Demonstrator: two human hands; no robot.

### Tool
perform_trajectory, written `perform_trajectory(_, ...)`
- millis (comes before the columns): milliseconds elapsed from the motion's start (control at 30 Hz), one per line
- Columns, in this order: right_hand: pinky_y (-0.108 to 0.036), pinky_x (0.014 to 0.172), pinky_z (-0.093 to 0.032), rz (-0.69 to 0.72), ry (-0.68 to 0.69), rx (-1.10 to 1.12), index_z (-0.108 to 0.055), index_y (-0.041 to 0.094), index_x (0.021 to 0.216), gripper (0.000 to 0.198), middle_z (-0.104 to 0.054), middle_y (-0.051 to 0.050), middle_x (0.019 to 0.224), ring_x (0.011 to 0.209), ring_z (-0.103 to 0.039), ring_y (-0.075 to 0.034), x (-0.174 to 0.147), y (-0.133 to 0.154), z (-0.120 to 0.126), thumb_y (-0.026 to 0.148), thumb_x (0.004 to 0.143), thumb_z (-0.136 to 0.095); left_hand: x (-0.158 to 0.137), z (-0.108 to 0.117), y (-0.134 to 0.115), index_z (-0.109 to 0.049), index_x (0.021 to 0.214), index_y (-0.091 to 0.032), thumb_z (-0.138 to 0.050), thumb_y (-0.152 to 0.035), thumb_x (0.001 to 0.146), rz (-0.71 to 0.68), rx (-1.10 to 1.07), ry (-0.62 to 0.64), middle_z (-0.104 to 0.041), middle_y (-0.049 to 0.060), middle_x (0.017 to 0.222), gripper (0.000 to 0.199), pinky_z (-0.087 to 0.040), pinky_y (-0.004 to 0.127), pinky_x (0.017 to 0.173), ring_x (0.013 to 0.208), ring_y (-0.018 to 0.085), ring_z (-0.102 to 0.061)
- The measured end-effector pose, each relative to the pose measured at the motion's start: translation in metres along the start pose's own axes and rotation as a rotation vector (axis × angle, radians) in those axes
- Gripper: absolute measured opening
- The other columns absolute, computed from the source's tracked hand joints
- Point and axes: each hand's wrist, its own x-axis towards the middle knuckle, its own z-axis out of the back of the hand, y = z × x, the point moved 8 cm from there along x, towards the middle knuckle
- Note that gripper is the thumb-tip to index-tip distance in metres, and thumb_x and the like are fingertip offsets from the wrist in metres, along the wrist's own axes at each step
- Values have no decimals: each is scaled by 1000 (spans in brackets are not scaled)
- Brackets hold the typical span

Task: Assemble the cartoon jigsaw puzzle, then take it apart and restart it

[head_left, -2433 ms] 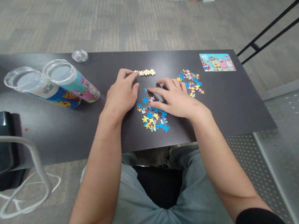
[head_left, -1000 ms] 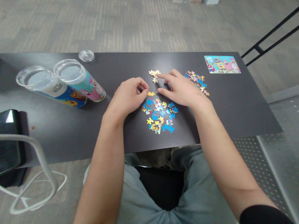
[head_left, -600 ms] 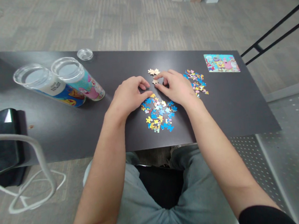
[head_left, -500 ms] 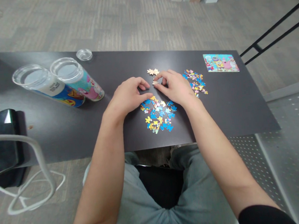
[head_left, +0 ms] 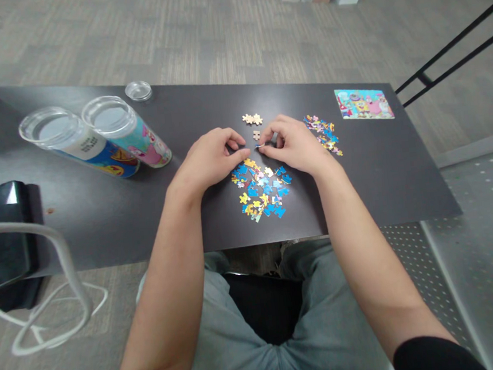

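My right hand (head_left: pixel 290 141) pinches a small puzzle piece (head_left: pixel 260 146) on edge between thumb and fingertips, just above the table. Across from it, my left hand (head_left: pixel 216 156) rests with thumb and fingers apart and nothing between them. Its thumb is close to the top of a pile of blue and yellow puzzle pieces (head_left: pixel 264 186). One piece lies plain side up (head_left: pixel 256 135) beyond the fingertips, and a few joined wooden-backed pieces (head_left: pixel 252 119) lie farther off. Another colourful pile of pieces (head_left: pixel 327 137) sits right of my right hand, which partly hides it.
Two printed canisters with clear rims, one blue (head_left: pixel 96 149) and one pink and teal (head_left: pixel 150 141), stand at left near a clear lid (head_left: pixel 139 91). A picture card (head_left: pixel 364 104) lies at far right. A black device (head_left: pixel 3 235) and a white cable (head_left: pixel 70 269) are at left.
My right hand has drawn back slightly toward me and right. The piece it was touching now lies by itself on the table, and another piece is in its fingers.
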Motion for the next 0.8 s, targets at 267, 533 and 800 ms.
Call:
perform_trajectory(267,-50,99,-69,-35,-62,-52,-93,30,122,27,-87,-9,131,95,-76,-29,-4,-15,12,22,103,-75,0,-1,-2,-93,124,-29,-86,-33,110,-10,7,-19,-91,7,122,16,-59,45,90,98,28,-77)
perform_trajectory(533,-52,102,-68,37,-28,-43,-102,28,124,28,-84,-10,123,95,-78,-30,-3,-12,6,22,111,-78,-1,-2,-6,-95,130,-29,-83,-33,112,-15,53,-8,-89,8,125,22,-58,46,89,98,28,-76)
perform_trajectory(800,-52,101,-68,52,-41,-8,-99,31,127,27,-84,-9,123,92,-75,-30,-2,-17,5,21,110,-80,-1,-2,-8,-96,131,-28,-84,-29,113,-16,72,-17,-88,8,124,22,-56,44,87,95,26,-74)
